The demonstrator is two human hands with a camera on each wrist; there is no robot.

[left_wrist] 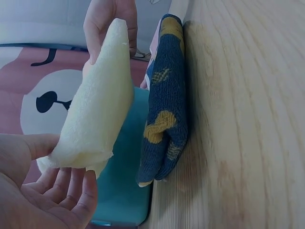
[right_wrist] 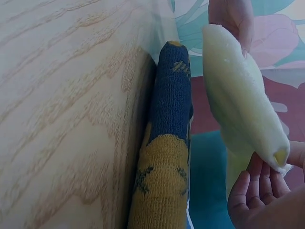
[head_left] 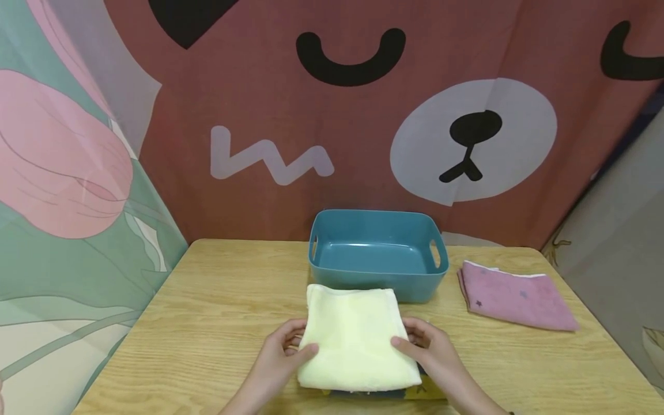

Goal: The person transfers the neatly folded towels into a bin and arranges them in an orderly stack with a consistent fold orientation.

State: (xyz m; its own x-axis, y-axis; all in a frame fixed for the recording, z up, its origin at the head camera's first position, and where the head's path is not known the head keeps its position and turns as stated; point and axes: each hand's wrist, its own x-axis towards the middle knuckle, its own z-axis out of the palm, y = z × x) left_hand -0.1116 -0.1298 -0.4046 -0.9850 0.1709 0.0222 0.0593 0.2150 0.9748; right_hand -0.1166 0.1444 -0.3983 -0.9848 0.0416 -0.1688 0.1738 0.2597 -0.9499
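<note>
A folded pale yellow towel (head_left: 358, 340) is held up between my two hands in front of the basket. My left hand (head_left: 285, 355) grips its left edge, thumb on top and fingers underneath. The right hand (head_left: 432, 353) pinches the opposite edge in the same way. Both wrist views show the towel (left_wrist: 97, 105) raised above the table, its folded layers drooping a little. Below it lies a folded navy and mustard knitted cloth (right_wrist: 164, 143), mostly hidden by the towel in the head view.
Behind the towel stands a teal plastic basket (head_left: 378, 282) with cut-out handles and nothing inside. To its right a folded pink towel (head_left: 519, 295) with small stars lies on the wooden table (head_left: 218, 311). A curtain with a bear face (head_left: 259, 104) hangs along the back.
</note>
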